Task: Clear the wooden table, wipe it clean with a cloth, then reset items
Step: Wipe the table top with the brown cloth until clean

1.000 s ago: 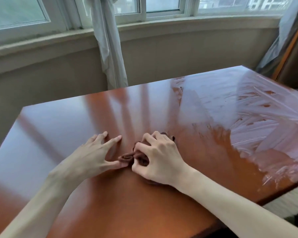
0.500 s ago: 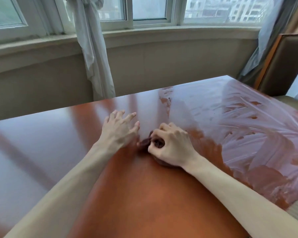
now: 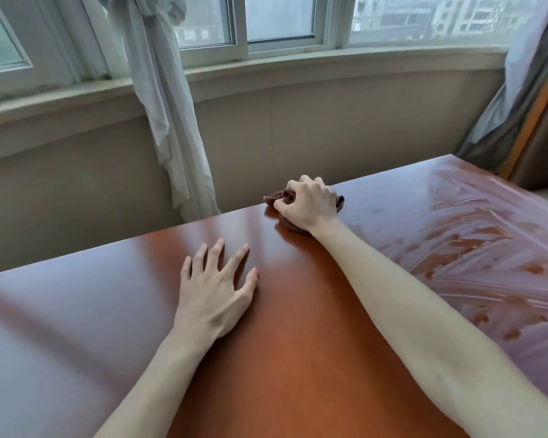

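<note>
Since half a second ago the two hands have parted; left hand (image 3: pixel 214 290) now lies nearer, flat on the glossy wooden table (image 3: pixel 291 358), fingers spread wide, holding nothing; right hand (image 3: pixel 307 203) has pushed out to the far edge, fingers curled round the bunched brown cloth (image 3: pixel 274 197); wiping step under way, judged; streaky wet film covers the right side; white curtain (image 3: pixel 165 99) hangs beyond.

A white curtain (image 3: pixel 168 115) before the window (image 3: pixel 279 23), a brown chair (image 3: pixel 544 134) at far right
</note>
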